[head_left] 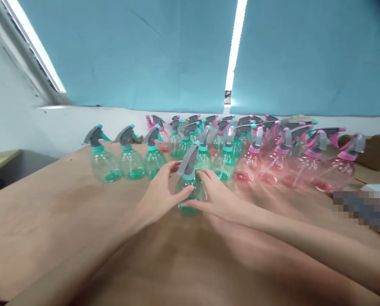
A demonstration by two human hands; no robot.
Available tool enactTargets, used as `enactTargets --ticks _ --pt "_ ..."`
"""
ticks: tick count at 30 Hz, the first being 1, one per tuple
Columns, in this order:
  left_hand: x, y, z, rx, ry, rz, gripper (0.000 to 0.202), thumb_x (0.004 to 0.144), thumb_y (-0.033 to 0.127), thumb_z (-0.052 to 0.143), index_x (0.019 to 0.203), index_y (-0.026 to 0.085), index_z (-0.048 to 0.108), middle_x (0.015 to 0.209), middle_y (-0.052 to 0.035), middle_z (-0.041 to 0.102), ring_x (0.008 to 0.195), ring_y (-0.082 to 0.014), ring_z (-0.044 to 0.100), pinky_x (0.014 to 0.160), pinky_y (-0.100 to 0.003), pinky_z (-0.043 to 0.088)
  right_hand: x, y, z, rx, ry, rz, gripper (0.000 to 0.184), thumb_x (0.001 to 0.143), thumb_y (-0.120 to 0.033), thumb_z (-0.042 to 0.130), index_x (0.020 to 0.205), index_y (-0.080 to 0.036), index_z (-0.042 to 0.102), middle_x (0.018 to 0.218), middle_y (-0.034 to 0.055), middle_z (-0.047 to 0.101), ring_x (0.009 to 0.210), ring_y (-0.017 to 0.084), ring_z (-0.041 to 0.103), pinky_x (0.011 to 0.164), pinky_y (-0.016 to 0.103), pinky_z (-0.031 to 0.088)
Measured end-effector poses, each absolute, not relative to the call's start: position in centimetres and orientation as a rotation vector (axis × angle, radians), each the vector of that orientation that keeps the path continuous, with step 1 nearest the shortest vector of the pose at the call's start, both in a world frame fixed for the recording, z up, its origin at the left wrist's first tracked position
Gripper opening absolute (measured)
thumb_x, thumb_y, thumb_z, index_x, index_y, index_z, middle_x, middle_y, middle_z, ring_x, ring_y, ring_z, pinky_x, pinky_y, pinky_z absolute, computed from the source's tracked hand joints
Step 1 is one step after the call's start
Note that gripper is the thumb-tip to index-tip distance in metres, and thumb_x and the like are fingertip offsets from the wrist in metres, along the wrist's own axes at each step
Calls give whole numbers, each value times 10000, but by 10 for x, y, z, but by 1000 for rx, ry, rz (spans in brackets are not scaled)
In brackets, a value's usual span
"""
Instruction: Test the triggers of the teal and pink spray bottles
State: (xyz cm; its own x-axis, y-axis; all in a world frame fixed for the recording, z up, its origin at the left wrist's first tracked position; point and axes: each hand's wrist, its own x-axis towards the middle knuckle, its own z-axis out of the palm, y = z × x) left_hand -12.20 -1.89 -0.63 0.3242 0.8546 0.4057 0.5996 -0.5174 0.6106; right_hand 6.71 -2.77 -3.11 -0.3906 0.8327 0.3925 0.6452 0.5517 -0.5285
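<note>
Between my two hands stands a clear green spray bottle (190, 208) with a grey trigger head and a teal collar. My left hand (164, 189) curves round its left side, the thumb across the front. From the right, my right hand (217, 193) wraps the other side, its thumb lower on the front. The bottle is upright at the middle of the table, in front of a row of like bottles. Just behind it are another green spray bottle (204, 159) and, to its right, one more green spray bottle (224, 165). My fingertips behind the bottle are partly hidden.
Left of my hands, a green bottle (105, 165) stands in line with others. Several pink bottles (300, 170) fill the row's right side, with more bottles behind. A brown box (375, 155) and a white object (379, 192) lie at the right. The wooden table (49, 216) meets a wall.
</note>
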Motion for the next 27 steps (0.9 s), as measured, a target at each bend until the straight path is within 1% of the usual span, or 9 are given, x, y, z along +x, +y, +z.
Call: enactTargets --ticks 2,5,7,10,13,16,21,27 --pt "-145 -15 -22 2237 1389 1075 499 849 433 612 1258 206 441 1268 -89 581 1168 -251 554 1005 -432 436 55 -16 -27 -1205 -2164 382 760 800 -476 670 1394 -140 335 1374 198 466 1298 335 427 1036 520 393" --pt "-173 -9 -42 2248 1492 1128 263 883 377 566 1082 208 529 1126 -65 653 1035 -235 621 939 -421 473 40 4 -25 -1223 -2176 388 770 808 -451 664 1419 -146 310 1427 215 432 1322 350 410 1043 533 373" --pt "-185 -6 -49 2250 1512 1132 187 888 351 555 1013 213 539 1046 -57 672 967 -231 639 896 -406 485 32 17 -25 -1239 -2185 361 737 817 -443 653 1410 -150 329 1400 213 463 1306 352 429 1032 532 379" --pt "-191 -6 -53 2260 1499 1104 116 888 320 539 967 235 551 949 -36 678 873 -216 652 802 -357 501 25 35 -24 -1321 -2189 239 684 809 -434 661 1352 -107 402 1315 221 514 1266 356 457 1014 507 392" --pt "-187 -11 -54 2243 1466 1051 90 881 300 529 925 231 567 907 -30 671 814 -200 641 675 -302 494 20 48 -23 -1397 -2178 163 653 783 -415 689 1303 -103 448 1255 211 547 1234 369 472 990 509 400" --pt "-182 -16 -55 2215 1452 1024 112 876 294 526 929 214 584 885 -25 673 772 -183 629 606 -272 478 17 57 -21 -1436 -2150 155 668 766 -368 706 1315 -105 431 1241 211 562 1203 378 501 962 522 412" --pt "-181 -19 -55 2187 1452 995 124 889 290 512 936 204 588 851 -14 676 733 -164 620 624 -275 484 17 65 -18 -1487 -2106 160 720 741 -349 733 1321 -71 411 1216 237 576 1162 393 541 908 509 447" --pt "-181 -19 -53 2166 1463 978 125 884 300 514 928 208 586 798 -6 668 703 -164 625 587 -267 481 16 73 -19 -1491 -2073 171 772 738 -309 733 1377 -98 354 1274 241 553 1194 386 533 934 510 442"
